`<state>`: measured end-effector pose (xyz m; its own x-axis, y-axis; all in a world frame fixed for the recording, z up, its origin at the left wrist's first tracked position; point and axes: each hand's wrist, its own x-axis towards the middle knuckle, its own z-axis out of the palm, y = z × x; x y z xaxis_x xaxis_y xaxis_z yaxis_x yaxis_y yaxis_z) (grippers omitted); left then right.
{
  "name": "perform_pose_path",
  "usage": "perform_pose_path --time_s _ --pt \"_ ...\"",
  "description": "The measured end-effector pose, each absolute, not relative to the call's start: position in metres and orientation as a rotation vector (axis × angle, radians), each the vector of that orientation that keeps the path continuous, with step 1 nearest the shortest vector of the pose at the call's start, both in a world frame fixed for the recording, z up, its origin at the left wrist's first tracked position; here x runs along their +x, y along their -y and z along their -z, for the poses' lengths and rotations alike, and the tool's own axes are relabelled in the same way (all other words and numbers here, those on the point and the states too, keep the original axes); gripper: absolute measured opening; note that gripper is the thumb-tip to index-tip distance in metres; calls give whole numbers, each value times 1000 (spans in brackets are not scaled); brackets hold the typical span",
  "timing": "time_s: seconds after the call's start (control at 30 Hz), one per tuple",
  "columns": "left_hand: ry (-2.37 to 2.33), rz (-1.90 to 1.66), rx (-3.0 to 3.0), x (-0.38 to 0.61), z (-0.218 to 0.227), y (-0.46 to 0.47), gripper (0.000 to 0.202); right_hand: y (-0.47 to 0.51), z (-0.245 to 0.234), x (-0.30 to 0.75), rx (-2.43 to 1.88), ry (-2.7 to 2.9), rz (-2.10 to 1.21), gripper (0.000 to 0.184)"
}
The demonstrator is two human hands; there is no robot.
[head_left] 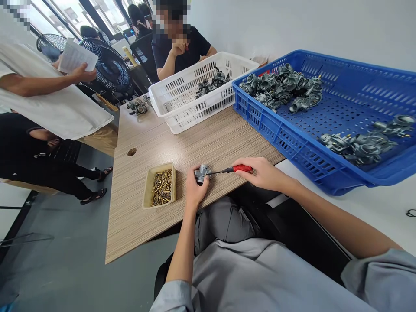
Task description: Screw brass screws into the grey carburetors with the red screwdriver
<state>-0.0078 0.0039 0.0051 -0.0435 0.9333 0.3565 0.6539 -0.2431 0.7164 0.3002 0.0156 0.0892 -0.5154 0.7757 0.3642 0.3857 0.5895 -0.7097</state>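
My left hand (196, 190) is closed around a small grey metal carburetor part (202, 173), held against the near edge of the wooden table (201, 143). My right hand (261, 172) grips a red-handled screwdriver (241, 168) whose shaft points left into the part. Just left of my left hand sits a small tan tray (148, 189) filled with brass screws (162, 187).
A blue crate (325, 125) with two heaps of grey carburetors stands at the right. A white basket (182, 93) with several more sits at the back. A seated person is behind it; two people and a fan (108, 67) are at the left.
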Motion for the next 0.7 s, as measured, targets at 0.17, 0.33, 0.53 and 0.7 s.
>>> perform_pose_path --time_s 0.17,0.33,0.53,0.7 --pt "-1686 -1175 1903 -7 -5 -4 41 -14 -90 299 -900 2138 -729 19" --pt "-1681 -1173 1903 -7 -6 -3 39 -12 -89 300 -891 2151 -729 19" --pt "-1674 -1164 1899 -7 -8 -3 40 -13 -91 300 -917 2149 -739 19" --pt "-1676 -1163 1910 -7 -8 -3 39 -14 -89 300 -933 2145 -748 18"
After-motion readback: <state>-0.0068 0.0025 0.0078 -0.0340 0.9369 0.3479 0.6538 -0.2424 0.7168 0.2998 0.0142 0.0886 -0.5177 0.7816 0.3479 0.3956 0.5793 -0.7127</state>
